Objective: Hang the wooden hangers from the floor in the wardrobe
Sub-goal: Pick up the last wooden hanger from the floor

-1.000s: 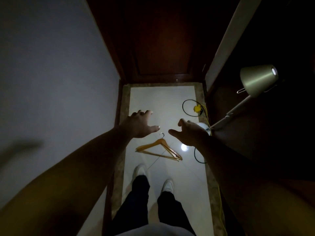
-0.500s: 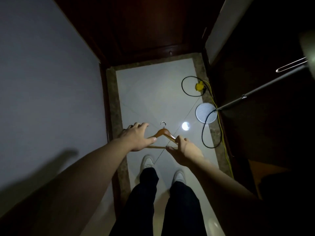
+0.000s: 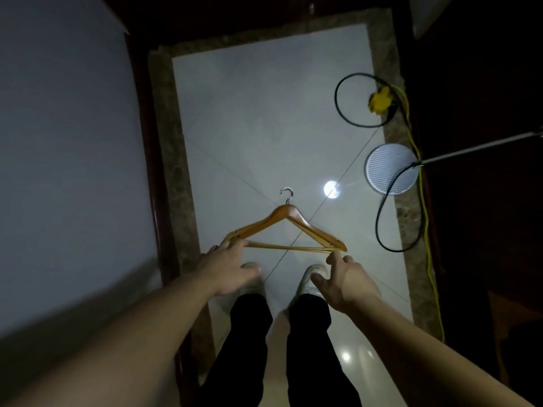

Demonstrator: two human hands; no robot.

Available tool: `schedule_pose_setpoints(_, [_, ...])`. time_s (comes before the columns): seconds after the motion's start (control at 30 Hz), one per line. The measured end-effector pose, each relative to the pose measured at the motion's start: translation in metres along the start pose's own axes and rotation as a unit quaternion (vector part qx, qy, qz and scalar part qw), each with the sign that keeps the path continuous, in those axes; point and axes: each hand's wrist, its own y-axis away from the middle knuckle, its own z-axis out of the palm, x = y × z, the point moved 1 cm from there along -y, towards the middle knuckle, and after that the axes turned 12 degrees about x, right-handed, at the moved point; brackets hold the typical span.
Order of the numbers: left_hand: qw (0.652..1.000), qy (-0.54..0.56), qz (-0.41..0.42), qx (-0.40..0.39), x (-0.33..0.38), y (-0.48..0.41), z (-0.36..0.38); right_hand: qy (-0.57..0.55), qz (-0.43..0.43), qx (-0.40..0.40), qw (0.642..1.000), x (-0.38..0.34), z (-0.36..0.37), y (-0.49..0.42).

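**A:** Where is the wooden hanger (image 3: 266, 222) lying?

**B:** It is lying flat, just ahead of both hands. Its long axis is running left to right across the person, and its hook (image 3: 288, 193) is pointing away.

**A:** Which hand is nearer?

**B:** Neither. The left hand (image 3: 232, 271) is resting spread fingers on the hanger's left end. The right hand (image 3: 348, 277) is touching the right end with its fingertips (image 3: 335, 256), thumb held apart. Neither is closing round the wood yet, so a lift by both ends looks likely.

**A:** And around it?

**B:** A grey wall (image 3: 64, 142) is rising left of the hanger, and the pale glossy floor (image 3: 258, 113) is lying under it. To its right a round lamp base (image 3: 388, 167) is sitting. A black cable (image 3: 336, 95) is looping further off, beyond the hook, with a yellow plug (image 3: 380, 99) beside it.
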Motion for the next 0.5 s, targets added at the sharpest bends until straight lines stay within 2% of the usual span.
schedule_pose_setpoints(0.27, [1.0, -0.018, 0.008, -0.003, -0.024, -0.119, 0.067, -0.009, 0.005, -0.003, 1.0, 0.015, 0.087, -0.115])
schedule_pose_setpoints(0.5, [1.0, 0.001, 0.007, 0.003, -0.028, -0.219, 0.119, 0.006, -0.009, 0.055, 0.998, 0.019, 0.145, -0.199])
